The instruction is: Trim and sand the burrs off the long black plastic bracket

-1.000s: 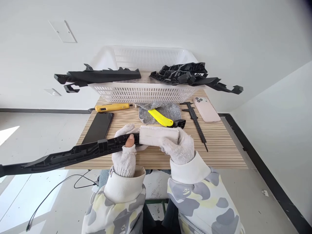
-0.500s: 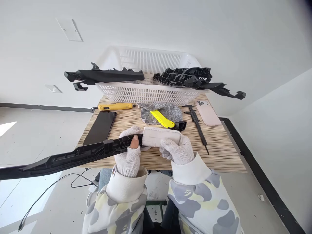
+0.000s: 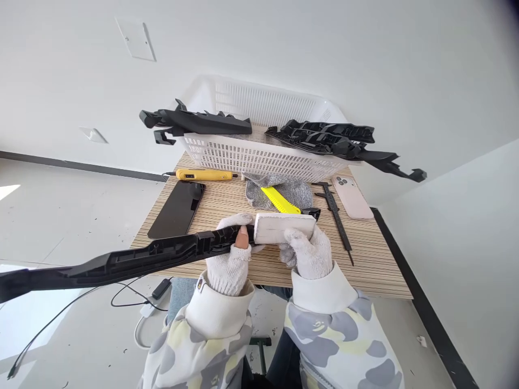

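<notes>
My left hand point(image 3: 231, 256), in a white knit glove with the thumb tip bare, is wrapped round a long black plastic trim piece point(image 3: 154, 256). The piece runs off the left edge of the view. My right hand point(image 3: 310, 251), also gloved, grips a white rectangular block point(image 3: 279, 227) with slightly rough edges. The block lies over the right end of the trim piece and hides it; whether they touch there I cannot tell. Just beyond the block, a yellow utility knife point(image 3: 279, 200) rests on a grey cloth point(image 3: 300, 192). A small black end point(image 3: 312, 212) shows behind the block.
A white plastic basket point(image 3: 259, 156) stands at the table's back, with black trim pieces point(image 3: 324, 138) across it. On the striped table point(image 3: 381, 270) lie a yellow corded tool point(image 3: 205, 174), a black phone point(image 3: 177, 209), a caliper point(image 3: 335, 216) and a pink phone point(image 3: 352, 197). Cables point(image 3: 133, 294) trail at lower left.
The camera has turned, so the whole scene sits farther right and slightly tilted. Both hands keep their holds on the trim piece and the block, with little visible shift between them.
</notes>
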`<state>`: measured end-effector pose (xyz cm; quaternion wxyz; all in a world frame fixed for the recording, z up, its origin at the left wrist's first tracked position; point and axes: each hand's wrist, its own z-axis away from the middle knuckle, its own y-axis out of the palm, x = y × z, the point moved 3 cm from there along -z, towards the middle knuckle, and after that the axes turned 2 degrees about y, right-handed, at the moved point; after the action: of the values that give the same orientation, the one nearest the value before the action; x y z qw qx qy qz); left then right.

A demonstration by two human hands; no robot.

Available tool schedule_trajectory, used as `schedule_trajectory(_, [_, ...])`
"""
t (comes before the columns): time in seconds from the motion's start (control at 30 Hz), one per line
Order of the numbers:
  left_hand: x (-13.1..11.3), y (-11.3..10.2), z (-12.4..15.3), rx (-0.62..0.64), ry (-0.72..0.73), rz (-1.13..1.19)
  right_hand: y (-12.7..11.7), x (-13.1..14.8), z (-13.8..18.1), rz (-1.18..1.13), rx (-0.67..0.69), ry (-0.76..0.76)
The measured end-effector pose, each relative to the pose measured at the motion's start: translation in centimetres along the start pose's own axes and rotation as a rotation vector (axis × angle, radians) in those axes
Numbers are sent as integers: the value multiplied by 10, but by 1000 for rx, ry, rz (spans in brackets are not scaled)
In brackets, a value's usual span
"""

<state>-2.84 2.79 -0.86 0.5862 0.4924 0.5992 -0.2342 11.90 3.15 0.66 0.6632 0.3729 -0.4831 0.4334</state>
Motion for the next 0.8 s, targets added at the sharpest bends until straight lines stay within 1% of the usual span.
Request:
schedule_trajectory(0.1, [2, -1, 2, 32, -23, 33, 4, 0, 1, 0, -49, -51])
schedule_trajectory(0.2, [5, -2, 4, 26, -55, 74, 7, 0, 2, 13, -97, -92])
schedule_trajectory(0.3, [5, -2, 5, 26, -53, 72, 8, -1, 2, 33, -110, -117])
schedule_trajectory(0.4, [2, -2, 5, 24, -37, 62, 10, -1, 2, 51, -125, -118])
schedule_trajectory(0.57, [-5, -1, 4, -27, 22, 36, 9, -1, 3, 34, -168, -125])
schedule_trajectory(0.7, [-5, 1, 3, 1, 1, 39, 8, -1, 3, 38, -159, -138])
schedule_trajectory(0.8, [-4, 1, 4, 24, -24, 73, 5, -3, 2, 9, -156, -113])
